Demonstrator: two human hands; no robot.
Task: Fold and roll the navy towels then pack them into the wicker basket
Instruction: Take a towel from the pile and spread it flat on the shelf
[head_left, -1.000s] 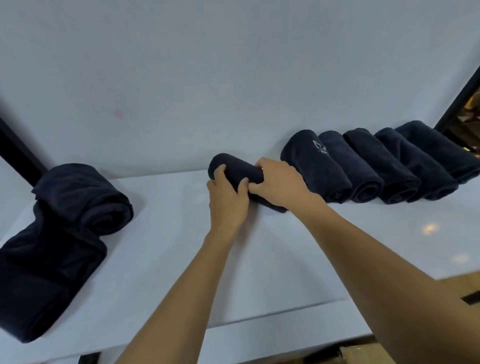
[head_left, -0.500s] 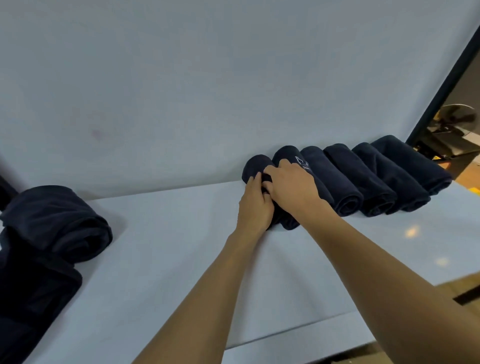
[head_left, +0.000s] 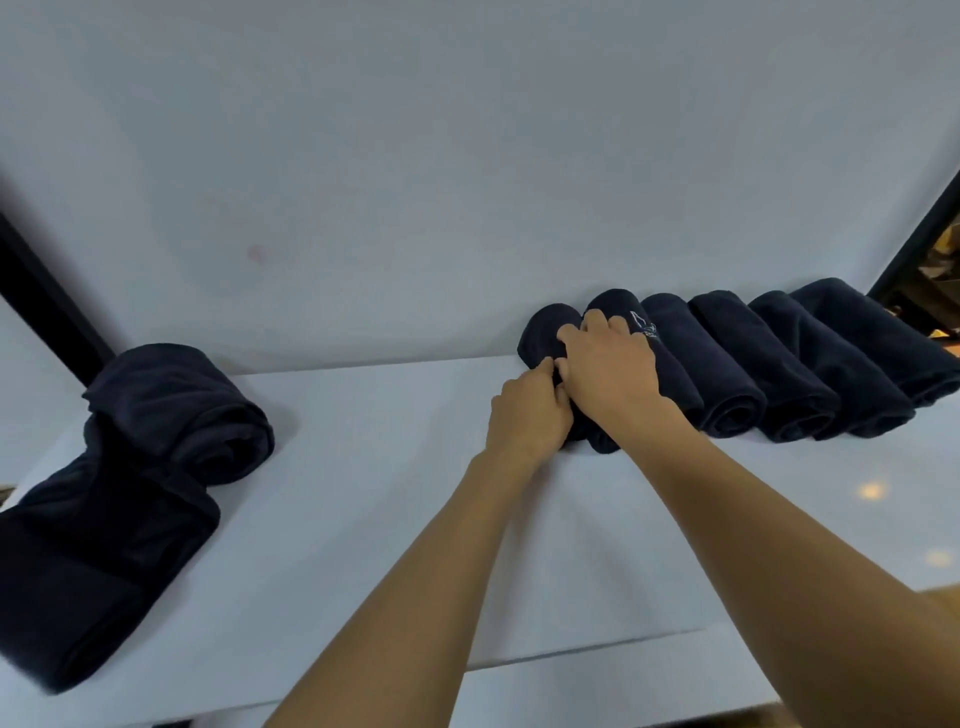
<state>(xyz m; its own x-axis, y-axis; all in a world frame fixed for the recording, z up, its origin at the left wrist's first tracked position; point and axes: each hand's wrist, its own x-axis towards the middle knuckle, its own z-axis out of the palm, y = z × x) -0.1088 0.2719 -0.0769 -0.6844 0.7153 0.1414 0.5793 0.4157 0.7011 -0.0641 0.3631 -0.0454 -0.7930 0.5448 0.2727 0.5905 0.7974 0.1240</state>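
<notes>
A row of several rolled navy towels (head_left: 789, 364) lies along the back of the white table (head_left: 363, 519), against the white wall. The leftmost roll (head_left: 545, 332) sits pressed against the row's left end. My left hand (head_left: 530, 415) grips its near end and my right hand (head_left: 613, 364) lies over its top, partly on the neighbouring roll with a pale embroidered logo (head_left: 644, 325). At the far left lies a heap of loose navy towels (head_left: 130, 488), partly rolled. No wicker basket is in view.
Black frame posts stand at the left (head_left: 47, 312) and right (head_left: 924, 228) edges of the white backdrop. The table's front edge (head_left: 571, 660) runs below my forearms. Cluttered room objects show past the right post.
Both hands have carried the small roll rightward from the table's middle and set it tight against the left end of the row. The camera view shifted slightly.
</notes>
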